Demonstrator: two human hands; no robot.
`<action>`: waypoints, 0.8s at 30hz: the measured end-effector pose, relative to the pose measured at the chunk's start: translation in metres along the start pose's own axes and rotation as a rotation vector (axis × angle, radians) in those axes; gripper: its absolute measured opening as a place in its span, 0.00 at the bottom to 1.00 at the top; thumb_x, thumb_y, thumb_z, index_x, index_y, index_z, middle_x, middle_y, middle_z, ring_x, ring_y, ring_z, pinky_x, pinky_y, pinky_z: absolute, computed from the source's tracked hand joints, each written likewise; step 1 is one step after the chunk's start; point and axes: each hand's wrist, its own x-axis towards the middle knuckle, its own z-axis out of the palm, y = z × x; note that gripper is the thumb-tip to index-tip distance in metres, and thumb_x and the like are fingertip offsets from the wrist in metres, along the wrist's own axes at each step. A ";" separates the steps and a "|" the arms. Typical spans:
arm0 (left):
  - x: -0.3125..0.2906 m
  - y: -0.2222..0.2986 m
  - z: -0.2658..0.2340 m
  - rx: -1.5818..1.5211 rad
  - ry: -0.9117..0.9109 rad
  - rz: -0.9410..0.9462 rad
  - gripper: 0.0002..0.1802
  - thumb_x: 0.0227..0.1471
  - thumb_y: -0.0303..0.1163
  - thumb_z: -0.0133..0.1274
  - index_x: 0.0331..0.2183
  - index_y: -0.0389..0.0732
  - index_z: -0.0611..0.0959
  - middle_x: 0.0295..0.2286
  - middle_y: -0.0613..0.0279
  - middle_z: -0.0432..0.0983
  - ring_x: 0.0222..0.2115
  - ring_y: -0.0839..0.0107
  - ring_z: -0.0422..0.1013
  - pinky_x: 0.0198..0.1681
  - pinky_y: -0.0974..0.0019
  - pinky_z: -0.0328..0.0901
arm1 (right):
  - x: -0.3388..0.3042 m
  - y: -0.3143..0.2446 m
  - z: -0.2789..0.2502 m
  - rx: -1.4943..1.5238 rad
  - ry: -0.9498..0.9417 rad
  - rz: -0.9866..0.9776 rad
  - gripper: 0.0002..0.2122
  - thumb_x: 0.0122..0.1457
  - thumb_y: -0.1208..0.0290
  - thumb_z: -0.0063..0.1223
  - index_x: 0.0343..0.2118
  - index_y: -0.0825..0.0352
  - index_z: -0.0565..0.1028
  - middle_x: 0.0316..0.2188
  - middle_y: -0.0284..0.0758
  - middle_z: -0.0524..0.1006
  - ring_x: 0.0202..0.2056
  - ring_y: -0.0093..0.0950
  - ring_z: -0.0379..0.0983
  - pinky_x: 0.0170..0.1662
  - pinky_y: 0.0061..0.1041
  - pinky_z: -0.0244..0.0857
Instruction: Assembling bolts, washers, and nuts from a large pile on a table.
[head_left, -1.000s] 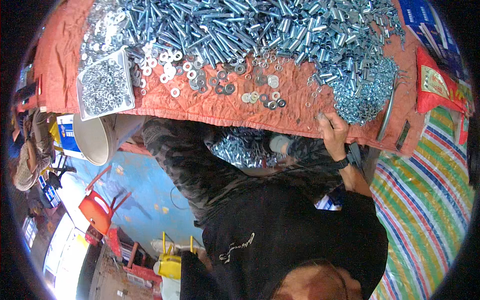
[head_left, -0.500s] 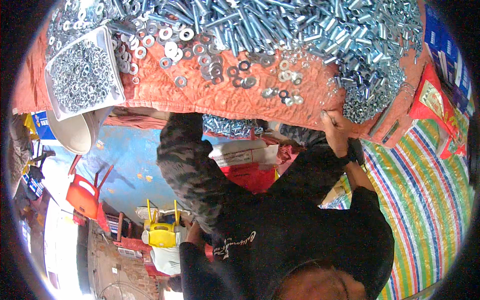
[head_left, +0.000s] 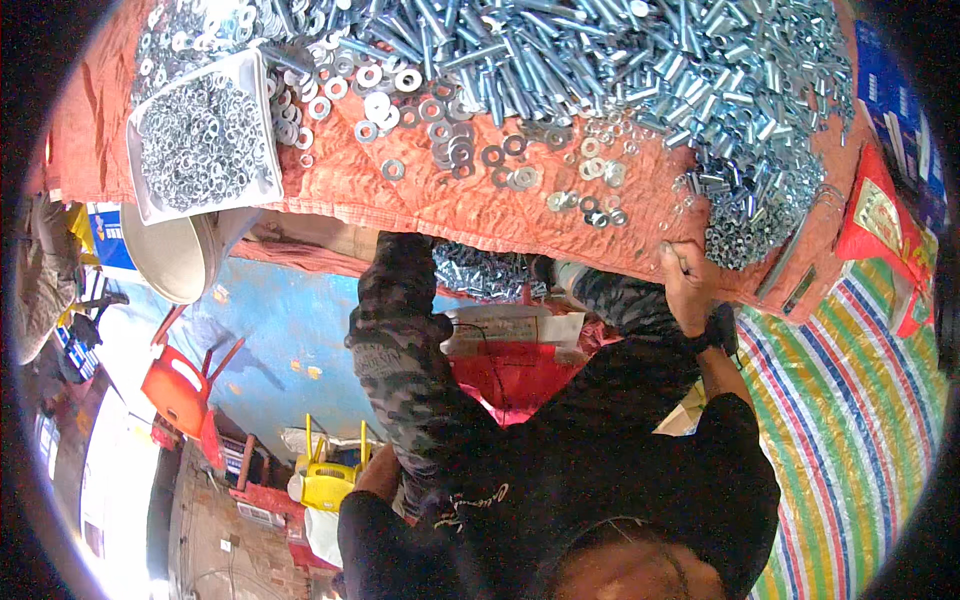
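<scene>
At the table's near edge, my right hand (head_left: pixel 688 287) rests with its fingers curled closed, a dark band round the wrist. Whatever it may hold is hidden. Close by lies a heap of small nuts (head_left: pixel 745 232) on the orange cloth (head_left: pixel 420 205). My left hand (head_left: pixel 379 473) is down beside my left thigh; only skin near the wrist shows, its fingers hidden. Loose washers (head_left: pixel 455 150) are scattered over the cloth, and beyond them bolts (head_left: pixel 530 65) and short metal sleeves (head_left: pixel 730 90) form a big pile.
A white tray (head_left: pixel 272 150) of small rings stands at the left, above a pale round bucket (head_left: pixel 128 262). At the right are a red packet (head_left: pixel 870 225), blue boxes (head_left: pixel 890 95) and striped sheeting (head_left: pixel 850 430). Red (head_left: pixel 172 392) and yellow (head_left: pixel 325 487) chairs stand behind.
The whole view has shifted, so the table and its contents appear further right and slightly lower. My right hand stays at the table edge, its fingers now looking more curled. My left arm has drawn back slightly.
</scene>
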 end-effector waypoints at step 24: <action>0.167 -0.085 0.004 0.215 0.213 0.543 0.27 0.46 0.35 0.59 0.49 0.40 0.76 0.41 0.52 0.78 0.40 0.59 0.75 0.42 0.59 0.69 | -0.017 0.025 0.015 0.011 0.388 -0.468 0.12 0.55 0.64 0.55 0.30 0.70 0.77 0.24 0.37 0.78 0.25 0.27 0.73 0.31 0.28 0.66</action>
